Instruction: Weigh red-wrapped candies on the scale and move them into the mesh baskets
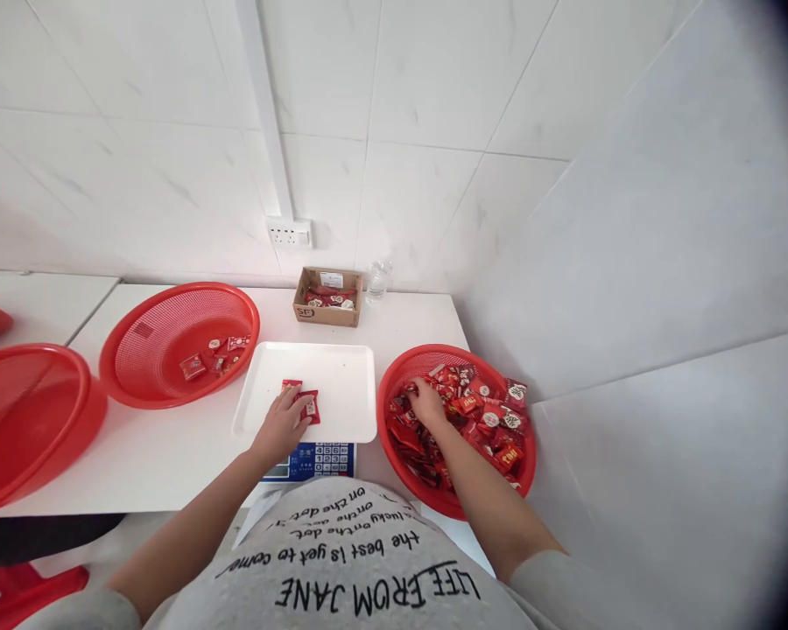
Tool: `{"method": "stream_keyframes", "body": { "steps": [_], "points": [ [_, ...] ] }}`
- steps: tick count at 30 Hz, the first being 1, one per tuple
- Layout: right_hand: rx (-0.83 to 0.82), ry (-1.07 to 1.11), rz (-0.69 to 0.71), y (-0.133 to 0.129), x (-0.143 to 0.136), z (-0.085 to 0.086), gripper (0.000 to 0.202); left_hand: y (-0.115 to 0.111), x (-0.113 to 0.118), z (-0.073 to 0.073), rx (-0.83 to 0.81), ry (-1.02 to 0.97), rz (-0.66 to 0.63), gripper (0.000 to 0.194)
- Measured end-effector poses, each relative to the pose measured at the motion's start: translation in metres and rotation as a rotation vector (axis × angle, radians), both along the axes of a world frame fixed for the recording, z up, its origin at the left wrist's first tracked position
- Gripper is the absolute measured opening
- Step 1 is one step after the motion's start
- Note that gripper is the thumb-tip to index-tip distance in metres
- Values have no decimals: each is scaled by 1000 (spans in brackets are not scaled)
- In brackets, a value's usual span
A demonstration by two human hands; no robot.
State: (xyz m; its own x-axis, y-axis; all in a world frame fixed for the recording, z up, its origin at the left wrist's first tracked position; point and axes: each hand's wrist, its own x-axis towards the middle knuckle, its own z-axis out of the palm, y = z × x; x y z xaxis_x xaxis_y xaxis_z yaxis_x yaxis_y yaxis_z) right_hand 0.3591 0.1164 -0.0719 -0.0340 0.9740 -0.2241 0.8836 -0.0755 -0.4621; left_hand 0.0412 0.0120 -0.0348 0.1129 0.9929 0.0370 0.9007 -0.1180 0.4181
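Note:
My left hand (284, 426) rests over the white tray (341, 372), its fingers spread on small red packets (311, 408). The tray sits on a scale (319, 461) whose blue keypad shows at its front. Over on the right, my right hand (425, 402) reaches into a red basket (531, 455) filled with several red packets (491, 418). Its fingers are pressed together at a small red packet (411, 388) near the basket's left side.
At the left, a red basket (148, 389) holds several packets, beside another red basket (95, 398). A cardboard box (328, 318) with red packets and a clear plastic cup (379, 280) stand by the wall. A socket is above.

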Motion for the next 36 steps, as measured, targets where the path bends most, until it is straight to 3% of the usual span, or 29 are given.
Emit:
{"method": "stream_keyframes", "body": {
  "steps": [3,5,7,9,13,17,24,27,31,36],
  "points": [
    [162,277,-289,-6,-3,14,23,0,-4,0,-8,-13,-40,37],
    [227,466,-388,-11,-16,28,24,-1,-8,1,-17,-24,-41,40],
    [197,668,-350,-16,-40,42,24,-1,-13,1,-27,-25,-28,43],
    [92,804,-225,-21,-71,52,23,-1,-19,2,-35,-12,-28,42],
    [-133,892,-32,-26,-132,58,22,2,-37,1,-14,21,-73,37],
    [-85,795,22,-29,-158,54,18,4,-53,2,8,-3,-135,43],
    [-26,496,-4,-27,-156,56,14,9,-53,-1,13,-169,-162,35],
    [-52,549,29,-26,-164,61,23,11,-49,-6,8,-198,-169,47],
    [-144,680,201,-31,-175,63,45,15,-47,-8,22,-210,-141,62],
    [34,422,193,-44,-163,54,37,26,-45,-4,61,-163,-165,60]
  ]
}}
